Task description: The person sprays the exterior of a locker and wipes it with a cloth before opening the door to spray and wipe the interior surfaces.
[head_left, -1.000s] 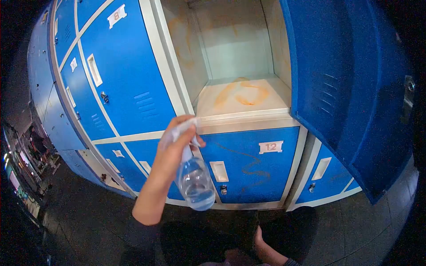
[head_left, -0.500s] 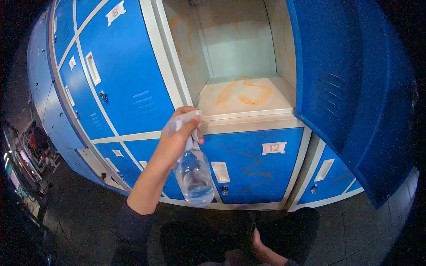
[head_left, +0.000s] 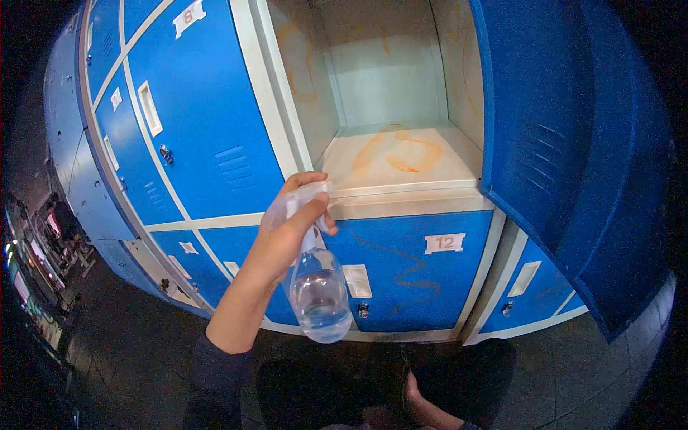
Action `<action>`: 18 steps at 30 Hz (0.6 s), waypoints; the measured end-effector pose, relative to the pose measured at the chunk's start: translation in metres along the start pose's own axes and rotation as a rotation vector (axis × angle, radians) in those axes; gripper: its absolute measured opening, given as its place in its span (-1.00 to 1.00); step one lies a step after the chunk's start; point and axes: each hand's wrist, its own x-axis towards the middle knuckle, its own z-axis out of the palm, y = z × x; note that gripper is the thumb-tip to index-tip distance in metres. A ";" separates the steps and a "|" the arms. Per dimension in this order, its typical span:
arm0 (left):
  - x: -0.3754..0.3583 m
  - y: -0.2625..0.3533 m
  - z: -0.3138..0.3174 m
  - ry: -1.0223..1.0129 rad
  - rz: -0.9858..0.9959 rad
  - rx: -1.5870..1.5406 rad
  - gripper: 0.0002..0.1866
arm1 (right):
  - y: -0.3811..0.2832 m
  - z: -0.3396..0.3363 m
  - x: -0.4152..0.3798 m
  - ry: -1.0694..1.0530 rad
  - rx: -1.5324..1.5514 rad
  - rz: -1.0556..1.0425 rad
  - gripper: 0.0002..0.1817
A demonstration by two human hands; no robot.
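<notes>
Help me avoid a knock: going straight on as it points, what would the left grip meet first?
Most likely the pale front ledge of the open locker, since the left grip, closed round the spray bottle, points forward toward it. Depth is unclear in this single view.

This is a locker area; blue lockers [head_left: 201, 107] (numbered) line it.

Closed blue lockers [head_left: 197, 118], dark tiled floor [head_left: 573, 383]

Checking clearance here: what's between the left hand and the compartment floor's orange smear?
Head view: the white front rail and a bare strip of compartment floor separate the left hand from the orange smear.
</notes>
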 end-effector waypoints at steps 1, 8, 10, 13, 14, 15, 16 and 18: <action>-0.004 -0.002 -0.001 -0.013 0.027 0.021 -0.63 | 0.003 -0.002 0.001 0.016 -0.008 0.020 -0.47; -0.006 -0.001 -0.003 -0.002 0.052 0.014 -0.66 | 0.007 -0.013 0.015 0.125 -0.057 0.150 -0.49; -0.004 -0.004 -0.004 0.032 0.092 0.009 -0.66 | 0.002 -0.009 0.014 0.110 -0.051 0.140 -0.50; 0.001 -0.004 -0.005 0.082 0.137 0.028 -0.67 | -0.012 0.004 0.008 0.101 -0.052 0.127 -0.51; 0.003 -0.003 -0.005 0.097 0.151 0.039 -0.67 | -0.016 0.008 0.005 0.100 -0.054 0.121 -0.51; 0.004 -0.001 -0.006 0.079 0.154 0.069 -0.67 | -0.021 0.012 0.003 0.094 -0.053 0.116 -0.52; 0.004 0.000 -0.006 0.062 0.154 0.100 -0.67 | -0.027 0.017 0.000 0.090 -0.053 0.110 -0.52; 0.007 0.004 -0.005 0.070 0.151 0.160 -0.67 | -0.038 0.027 -0.003 0.078 -0.052 0.104 -0.53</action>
